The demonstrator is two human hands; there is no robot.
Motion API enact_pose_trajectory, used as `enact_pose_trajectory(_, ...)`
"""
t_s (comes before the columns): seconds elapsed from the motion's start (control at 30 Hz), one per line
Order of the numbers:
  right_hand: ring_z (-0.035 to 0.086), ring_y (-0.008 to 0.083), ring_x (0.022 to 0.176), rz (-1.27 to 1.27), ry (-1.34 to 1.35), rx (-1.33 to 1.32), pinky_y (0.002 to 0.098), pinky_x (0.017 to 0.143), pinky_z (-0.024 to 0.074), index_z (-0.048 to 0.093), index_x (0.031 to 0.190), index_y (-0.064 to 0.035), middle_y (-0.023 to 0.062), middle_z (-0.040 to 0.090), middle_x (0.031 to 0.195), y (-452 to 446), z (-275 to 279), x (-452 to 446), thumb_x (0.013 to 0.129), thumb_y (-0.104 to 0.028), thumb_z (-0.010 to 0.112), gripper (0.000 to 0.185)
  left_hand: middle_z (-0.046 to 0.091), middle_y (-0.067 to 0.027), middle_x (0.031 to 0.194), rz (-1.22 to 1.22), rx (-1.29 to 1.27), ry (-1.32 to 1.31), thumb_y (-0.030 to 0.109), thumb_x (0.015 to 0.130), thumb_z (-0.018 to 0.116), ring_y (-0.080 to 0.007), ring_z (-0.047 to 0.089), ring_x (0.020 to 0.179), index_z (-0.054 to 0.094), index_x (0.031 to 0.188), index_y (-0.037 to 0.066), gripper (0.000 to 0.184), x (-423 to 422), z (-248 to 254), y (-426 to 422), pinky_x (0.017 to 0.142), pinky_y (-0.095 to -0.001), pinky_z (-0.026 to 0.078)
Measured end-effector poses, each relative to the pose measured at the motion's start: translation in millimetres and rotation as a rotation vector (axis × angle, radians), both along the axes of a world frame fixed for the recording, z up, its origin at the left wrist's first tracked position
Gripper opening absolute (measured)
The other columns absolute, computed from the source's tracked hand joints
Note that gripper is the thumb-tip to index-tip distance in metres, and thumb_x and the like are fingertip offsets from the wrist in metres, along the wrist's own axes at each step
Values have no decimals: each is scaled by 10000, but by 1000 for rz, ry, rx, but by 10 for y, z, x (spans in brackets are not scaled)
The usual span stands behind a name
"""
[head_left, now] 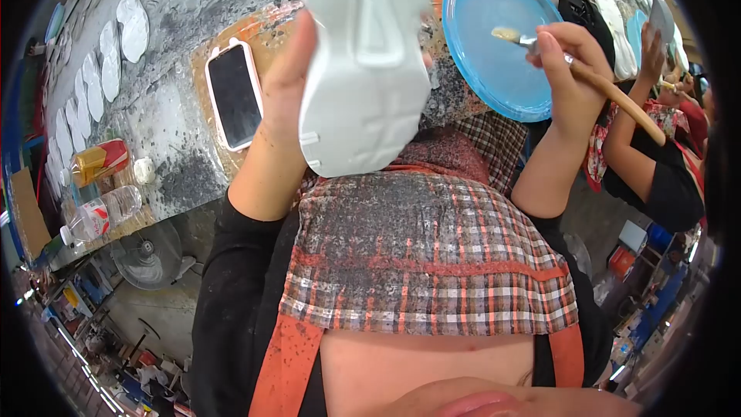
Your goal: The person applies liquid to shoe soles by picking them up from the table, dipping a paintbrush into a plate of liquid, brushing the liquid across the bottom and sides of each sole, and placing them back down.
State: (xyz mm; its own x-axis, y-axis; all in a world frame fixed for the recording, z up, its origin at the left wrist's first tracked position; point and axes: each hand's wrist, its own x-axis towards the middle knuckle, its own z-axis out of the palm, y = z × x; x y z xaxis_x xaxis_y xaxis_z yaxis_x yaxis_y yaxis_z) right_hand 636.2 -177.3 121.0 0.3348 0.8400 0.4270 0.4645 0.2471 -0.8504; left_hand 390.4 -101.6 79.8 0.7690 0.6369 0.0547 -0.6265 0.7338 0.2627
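Note:
In the head view, my left hand [288,81] is closed round a white shoe sole [367,108], held up close to the camera. The thumb lies along one edge and most fingers are hidden behind it. My right hand [573,69] grips a brush [610,91] by its wooden handle. The brush's pale, coated bristles are over a round blue dish [450,27], which appears to hold a cloudy, whitish liquid. Whether the bristles touch the liquid I cannot tell.
A phone in a pale case [235,96] lies on a stained board left of my left hand. White soles [110,62] line the table's left side. A plastic bottle [104,215] and yellow-red packet [100,162] lie near the edge. A co-worker's arm [633,127] is at right.

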Motion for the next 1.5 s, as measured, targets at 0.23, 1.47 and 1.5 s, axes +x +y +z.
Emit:
enact_pose_trajectory(0.23, 454, 44, 489, -251, -160, -392, 209, 466, 328, 588, 653, -15, -11, 517, 540, -188, -327, -15, 854, -135, 666, 247, 480, -263, 1285, 59, 0, 79, 663, 899, 292, -434, 534, 1117, 267, 1424, -13, 857, -2, -236, 203, 944, -509, 454)
enact_pose_trajectory(1.47, 550, 145, 505, 470, -340, 392, 278, 476, 444, 700, 790, -92, 38, 589, 598, -33, 115, -818, 731, -91, 756, 81, 526, -139, 1276, 398, -46, -145, 688, 904, 168, -326, 526, 1149, 388, 1381, 70, 811, 324, 385, 106, 981, -466, 417)
enact_pose_trajectory(1.5, 556, 139, 519, 438, -344, 306, 257, 479, 441, 693, 787, -62, 43, 594, 606, -59, 151, -724, 766, -88, 738, 56, 527, -151, 1274, 563, -109, 219, 654, 921, 204, -334, 527, 1145, 399, 1376, 81, 757, 415, 449, 65, 980, -451, 422)
